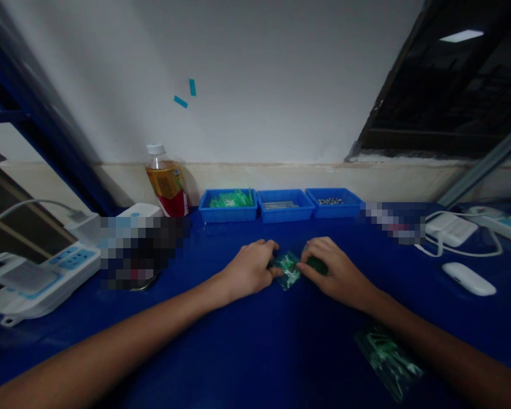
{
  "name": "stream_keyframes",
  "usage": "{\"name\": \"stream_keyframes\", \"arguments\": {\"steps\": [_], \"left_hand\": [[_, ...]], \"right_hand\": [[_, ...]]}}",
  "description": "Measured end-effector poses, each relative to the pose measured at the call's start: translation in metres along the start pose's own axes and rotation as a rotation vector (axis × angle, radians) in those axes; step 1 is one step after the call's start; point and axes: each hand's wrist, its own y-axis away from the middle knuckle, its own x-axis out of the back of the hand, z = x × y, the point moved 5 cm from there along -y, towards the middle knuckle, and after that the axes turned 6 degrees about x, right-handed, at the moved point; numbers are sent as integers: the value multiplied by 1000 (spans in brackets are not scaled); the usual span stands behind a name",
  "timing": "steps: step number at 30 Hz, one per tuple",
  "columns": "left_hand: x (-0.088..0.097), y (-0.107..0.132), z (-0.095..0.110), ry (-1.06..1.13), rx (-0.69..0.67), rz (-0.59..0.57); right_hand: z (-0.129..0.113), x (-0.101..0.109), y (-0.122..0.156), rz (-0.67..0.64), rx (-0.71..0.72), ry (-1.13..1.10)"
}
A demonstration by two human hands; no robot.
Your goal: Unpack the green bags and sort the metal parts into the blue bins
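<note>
Between my two hands is a small clear plastic bag (288,269) with green and pale, shiny pieces inside, low over the blue tabletop. My left hand (252,266) grips its left edge with thumb and fingers. At the right edge, the thumb and fingertips of my right hand (333,269) pinch the plastic, the other fingers curled. Something dark green shows under my right palm; I cannot make out whether it is part of the bag. A second filled plastic bag (387,360) lies flat near my right forearm, holding similar green and pale pieces.
Along the wall stand three blue bins: one with green packets (232,199), one with metal rods (280,204), one with small metal parts (330,201). A drink bottle (167,184) and a power strip (46,284) are left. A white case (469,278) and cables (468,250) lie right.
</note>
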Motion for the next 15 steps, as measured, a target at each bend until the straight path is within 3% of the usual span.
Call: {"name": "stream_keyframes", "arguments": {"steps": [5,10,12,15], "left_hand": [[3,-9,-6,176,31,58],[16,11,15,281,-246,323],[15,19,23,227,-352,309],[9,25,30,166,-425,254]], "right_hand": [[-6,8,-11,36,-70,4],[-5,3,-17,-7,-376,-381],[0,-2,-15,-1,-502,-553],[4,-6,-13,43,-571,-713]]}}
